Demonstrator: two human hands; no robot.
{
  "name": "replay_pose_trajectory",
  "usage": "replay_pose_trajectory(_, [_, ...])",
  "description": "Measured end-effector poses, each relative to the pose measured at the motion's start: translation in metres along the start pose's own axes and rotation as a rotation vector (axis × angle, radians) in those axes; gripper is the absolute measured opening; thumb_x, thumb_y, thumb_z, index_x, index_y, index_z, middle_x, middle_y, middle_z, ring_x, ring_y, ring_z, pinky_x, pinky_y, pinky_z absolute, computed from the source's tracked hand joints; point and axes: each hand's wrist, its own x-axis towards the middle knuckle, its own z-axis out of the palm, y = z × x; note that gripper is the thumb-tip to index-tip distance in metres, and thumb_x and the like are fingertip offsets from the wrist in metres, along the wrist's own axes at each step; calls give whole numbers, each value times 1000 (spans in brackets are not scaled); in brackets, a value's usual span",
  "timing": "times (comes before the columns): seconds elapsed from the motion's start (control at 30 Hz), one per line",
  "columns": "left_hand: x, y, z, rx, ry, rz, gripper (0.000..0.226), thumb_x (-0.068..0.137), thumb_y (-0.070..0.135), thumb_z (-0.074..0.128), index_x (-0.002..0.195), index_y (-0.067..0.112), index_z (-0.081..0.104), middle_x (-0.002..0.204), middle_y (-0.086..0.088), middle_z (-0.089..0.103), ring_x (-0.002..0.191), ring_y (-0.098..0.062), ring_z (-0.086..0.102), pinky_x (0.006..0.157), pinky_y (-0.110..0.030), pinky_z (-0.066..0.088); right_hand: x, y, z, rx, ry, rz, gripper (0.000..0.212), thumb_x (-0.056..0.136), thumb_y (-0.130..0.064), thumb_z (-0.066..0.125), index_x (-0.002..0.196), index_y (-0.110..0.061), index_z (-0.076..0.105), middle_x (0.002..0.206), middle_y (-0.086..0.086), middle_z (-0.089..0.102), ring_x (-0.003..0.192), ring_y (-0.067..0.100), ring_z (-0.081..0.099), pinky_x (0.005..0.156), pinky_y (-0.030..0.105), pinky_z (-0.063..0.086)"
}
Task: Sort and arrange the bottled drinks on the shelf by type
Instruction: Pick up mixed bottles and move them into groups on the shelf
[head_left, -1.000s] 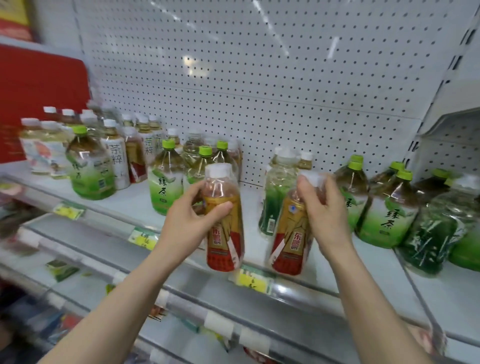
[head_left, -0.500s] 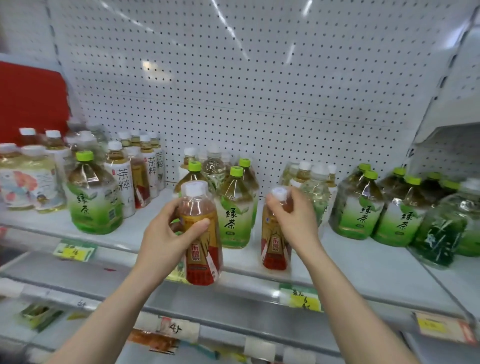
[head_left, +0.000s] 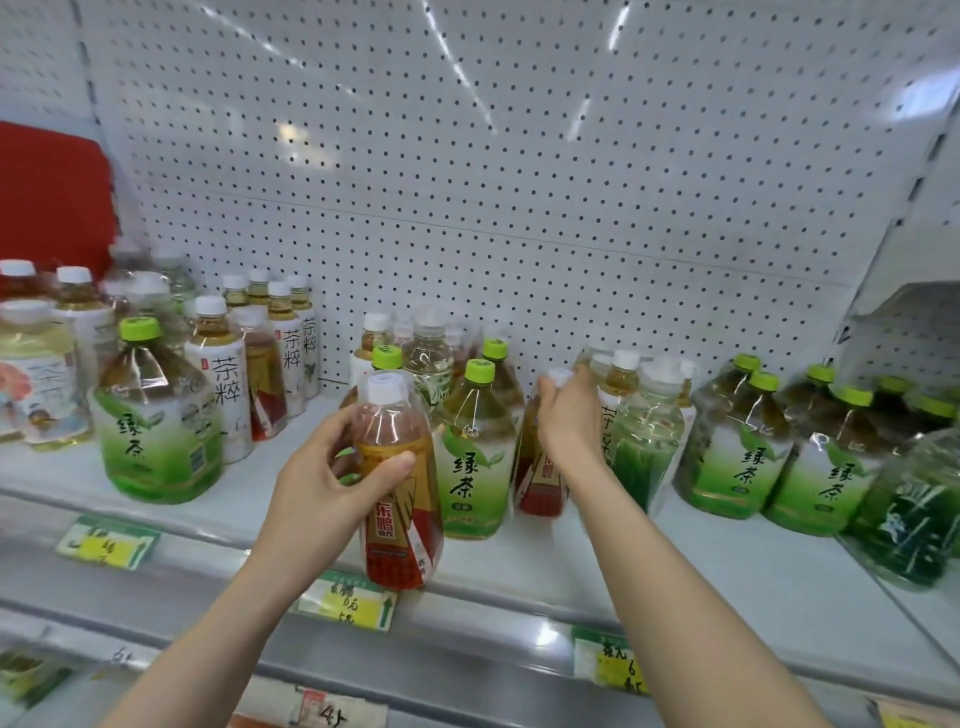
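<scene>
My left hand (head_left: 332, 488) grips a red-and-gold labelled tea bottle (head_left: 397, 499) with a white cap, held upright just above the shelf's (head_left: 675, 561) front edge. My right hand (head_left: 569, 426) holds a second red-and-gold bottle (head_left: 537, 478) by its neck, its base down on the shelf between a green-capped green tea bottle (head_left: 470, 457) and a clear bottle with green leaf print (head_left: 647, 447). More green tea bottles (head_left: 737, 441) stand to the right and one (head_left: 156, 415) to the left.
White-labelled tea bottles (head_left: 223, 395) and pale floral-labelled bottles (head_left: 36, 384) crowd the shelf's left. A dark green wrapped bottle (head_left: 914, 509) sits at far right. White pegboard (head_left: 467, 182) backs the shelf. Yellow-green price tags (head_left: 343, 600) line the front rail; lower shelves lie below.
Both hands carried the red-and-gold bottles leftward and deeper onto the shelf. The right bottle has gone down upright among the standing bottles; the left one stays held near the front edge.
</scene>
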Motion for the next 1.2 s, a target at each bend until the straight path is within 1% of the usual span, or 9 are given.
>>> replay_pose_trajectory(0.2, [-4, -4, -3, -11, -7, -17, 67, 63, 53, 84, 124, 35, 59, 112, 17, 70, 104, -7, 67, 85, -27, 55, 16, 4, 7, -26, -37, 2, 48, 102, -34, 44, 139, -5, 36, 129, 17, 55, 115, 34, 57, 92, 41, 46])
replay_pose_trajectory(0.37, [1, -9, -13, -11, -45, -32, 73, 65, 48, 82, 131, 29, 57, 118, 12, 69, 107, -12, 66, 89, -33, 55, -26, -9, -6, -142, 92, -227, 62, 102, -41, 39, 152, -7, 25, 156, 14, 30, 146, 28, 26, 118, 42, 27])
replay_pose_trajectory(0.43, [3, -11, -16, -15, -61, -34, 78, 64, 52, 84, 132, 28, 56, 118, 10, 68, 107, -14, 66, 89, -33, 55, -48, -19, 3, -139, 26, -302, 66, 98, -56, 38, 147, -12, 37, 149, 8, 42, 139, 22, 38, 113, 42, 34])
replay_pose_trajectory(0.53, [5, -12, -19, -22, -82, -24, 83, 59, 58, 79, 132, 27, 56, 118, 10, 69, 104, -12, 67, 86, -29, 55, -62, -32, 24, -157, -177, -206, 79, 89, -72, 41, 143, -15, 42, 145, 4, 49, 133, 23, 47, 107, 44, 42])
replay_pose_trajectory(0.67, [8, -13, -19, -49, -118, -11, 78, 58, 58, 75, 128, 30, 58, 118, 12, 68, 108, -12, 65, 90, -33, 55, -70, -39, 24, -138, -133, -172, 62, 94, -54, 53, 141, -16, 42, 143, 7, 49, 133, 29, 44, 105, 42, 40])
replay_pose_trajectory(0.83, [11, -14, -14, -92, -184, -7, 75, 57, 57, 76, 125, 33, 59, 116, 13, 68, 107, -13, 66, 91, -41, 56, -88, -35, -8, -247, -32, -119, 75, 98, -46, 51, 155, -10, 19, 160, 12, 24, 148, 30, 22, 118, 43, 21])
replay_pose_trajectory(1.0, [15, -16, -17, -112, -213, 2, 55, 59, 57, 76, 112, 53, 59, 112, 19, 69, 108, -11, 66, 91, -42, 56, -85, -8, -56, -363, 90, -8, 69, 98, -43, 53, 149, -2, 30, 146, 19, 45, 135, 35, 42, 109, 45, 35])
replay_pose_trajectory(1.1, [18, -17, -20, -113, -201, -3, 64, 59, 57, 75, 119, 47, 56, 116, 17, 67, 109, -11, 65, 92, -42, 56, -85, -1, -67, -405, 146, -6, 68, 95, -45, 57, 144, -2, 38, 137, 16, 53, 127, 33, 51, 105, 47, 41])
replay_pose_trajectory(1.2, [19, -18, -23, -95, -198, -3, 74, 59, 57, 80, 126, 36, 56, 119, 14, 66, 109, -12, 64, 91, -40, 56, -91, -12, -61, -464, 275, -105, 72, 93, -34, 64, 149, -5, 30, 145, 18, 43, 136, 34, 39, 111, 46, 35])
